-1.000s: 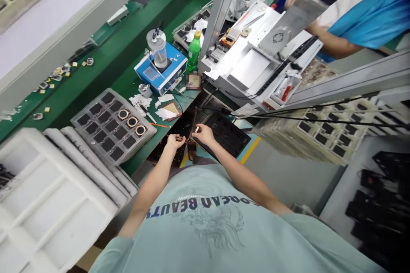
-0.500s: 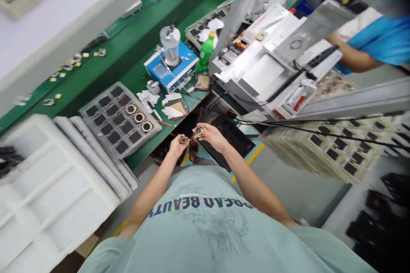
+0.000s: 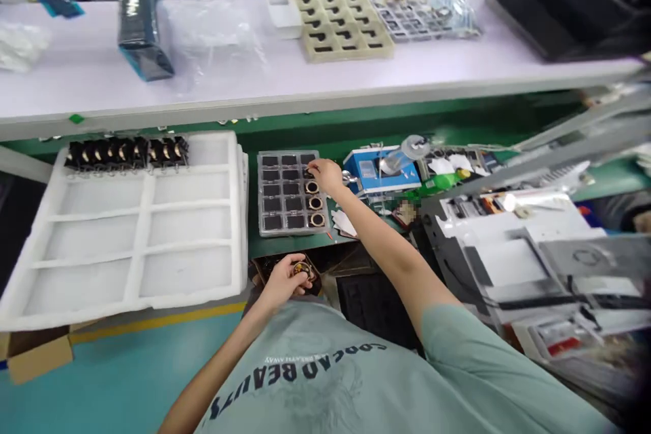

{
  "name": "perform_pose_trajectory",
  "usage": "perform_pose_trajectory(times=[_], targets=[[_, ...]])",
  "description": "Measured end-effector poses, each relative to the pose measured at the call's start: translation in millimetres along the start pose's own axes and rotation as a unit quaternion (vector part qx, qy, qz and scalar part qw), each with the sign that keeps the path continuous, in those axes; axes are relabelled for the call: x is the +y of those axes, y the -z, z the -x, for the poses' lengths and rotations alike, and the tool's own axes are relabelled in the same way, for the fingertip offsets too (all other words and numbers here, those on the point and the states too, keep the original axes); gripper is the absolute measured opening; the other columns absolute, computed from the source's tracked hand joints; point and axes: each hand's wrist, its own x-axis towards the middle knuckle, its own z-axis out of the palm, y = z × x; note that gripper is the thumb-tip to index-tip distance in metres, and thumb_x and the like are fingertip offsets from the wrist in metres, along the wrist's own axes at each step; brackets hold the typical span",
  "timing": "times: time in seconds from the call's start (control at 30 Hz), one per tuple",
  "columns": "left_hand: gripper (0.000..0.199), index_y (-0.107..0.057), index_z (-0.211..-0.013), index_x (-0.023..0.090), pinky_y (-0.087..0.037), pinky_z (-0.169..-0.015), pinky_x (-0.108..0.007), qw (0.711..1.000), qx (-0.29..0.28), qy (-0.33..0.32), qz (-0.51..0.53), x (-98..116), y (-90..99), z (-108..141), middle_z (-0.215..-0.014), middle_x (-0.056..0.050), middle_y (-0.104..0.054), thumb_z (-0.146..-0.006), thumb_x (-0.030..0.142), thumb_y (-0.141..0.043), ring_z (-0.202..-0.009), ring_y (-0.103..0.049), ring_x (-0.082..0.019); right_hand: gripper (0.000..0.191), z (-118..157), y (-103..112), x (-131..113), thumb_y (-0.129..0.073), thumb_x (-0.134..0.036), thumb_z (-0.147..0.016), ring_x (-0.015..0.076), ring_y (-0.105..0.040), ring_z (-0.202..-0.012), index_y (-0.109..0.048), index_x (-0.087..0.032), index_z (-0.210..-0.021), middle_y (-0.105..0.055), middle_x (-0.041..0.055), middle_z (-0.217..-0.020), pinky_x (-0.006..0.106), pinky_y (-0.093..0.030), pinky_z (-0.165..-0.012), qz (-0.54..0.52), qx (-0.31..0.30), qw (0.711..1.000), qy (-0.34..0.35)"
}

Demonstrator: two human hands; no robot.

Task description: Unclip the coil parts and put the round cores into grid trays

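My left hand [image 3: 285, 279] is low in front of my shirt, thumb and fingers closed around a round watch case [image 3: 302, 270] with small coloured parts inside its ring. My right hand [image 3: 327, 176] reaches over the right column of a clear compartment tray [image 3: 291, 233], fingertips pinched down at a compartment near the back. What they pinch, if anything, is hidden. Nearer me in that column lie three round gold-rimmed watch cases [image 3: 315, 203]. Dark square pads fill the other visible compartments.
To the left, a stack of white foam trays [image 3: 142, 237] carries a row of black parts [image 3: 127, 152]. Right of the clear tray are a blue box device [image 3: 389, 176], a green bottle [image 3: 440, 183] and white papers [image 3: 344, 224]. A raised shelf [image 3: 218, 91] runs across the back.
My view has swung left toward the clear tray and foam trays. My right hand has left the left hand's side and moved to the tray; my left hand stays low, holding a watch case.
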Motion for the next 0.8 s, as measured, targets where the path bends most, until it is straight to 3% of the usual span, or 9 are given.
perform_pose_trajectory(times=[0.1,0.23,0.47,0.7,0.8], targets=[[0.042,-0.058,-0.112,0.015,-0.045,-0.048,-0.019,1.0,-0.005,-0.027,-0.005,4,12.8,13,-0.085,-0.006,-0.07,-0.075,0.021,-0.076,-0.06,-0.066,-0.013,0.028,-16,-22,7,-0.05,-0.022,-0.094,0.0256,-0.062,-0.106,-0.073,-0.017,-0.11,-0.072,0.0101,-0.114,0.035,-0.045,-0.096,0.045,-0.035,0.998,0.018],[0.034,-0.061,-0.108,0.015,-0.046,-0.05,-0.021,0.999,0.003,-0.037,0.017,7,20.8,17,-0.085,-0.005,-0.068,-0.079,0.027,-0.074,-0.061,-0.066,-0.013,0.037,2,-37,19,-0.043,-0.024,-0.098,0.0268,-0.059,-0.115,-0.068,-0.013,-0.124,-0.069,0.0143,-0.124,0.037,-0.045,-0.1,0.075,-0.024,0.996,0.05],[0.031,-0.061,-0.109,0.015,-0.051,-0.056,-0.023,0.998,0.013,-0.032,0.048,19,20.8,9,-0.084,-0.004,-0.066,-0.081,0.021,-0.072,-0.063,-0.068,-0.014,0.043,31,-39,21,-0.036,-0.028,-0.102,0.0301,-0.053,-0.123,-0.063,-0.01,-0.13,-0.061,0.0176,-0.137,0.042,-0.041,-0.105,0.122,-0.053,0.987,0.087],[0.034,-0.063,-0.111,0.015,-0.054,-0.06,-0.025,0.998,0.021,-0.049,0.044,28,19.4,11,-0.084,-0.004,-0.067,-0.08,0.02,-0.075,-0.064,-0.07,-0.015,0.043,8,-31,20,-0.032,-0.025,-0.103,0.0304,-0.058,-0.107,-0.068,-0.009,-0.119,-0.069,0.0192,-0.118,0.04,-0.042,-0.097,0.165,-0.043,0.981,0.089],[0.036,-0.064,-0.114,0.014,-0.056,-0.062,-0.026,0.997,0.025,-0.044,0.059,30,20.1,14,-0.086,-0.005,-0.068,-0.08,0.016,-0.075,-0.067,-0.072,-0.017,0.042,3,-30,25,-0.034,-0.024,-0.102,0.0304,-0.057,-0.108,-0.068,-0.008,-0.121,-0.068,0.0199,-0.12,0.041,-0.041,-0.097,0.156,-0.054,0.982,0.096]])
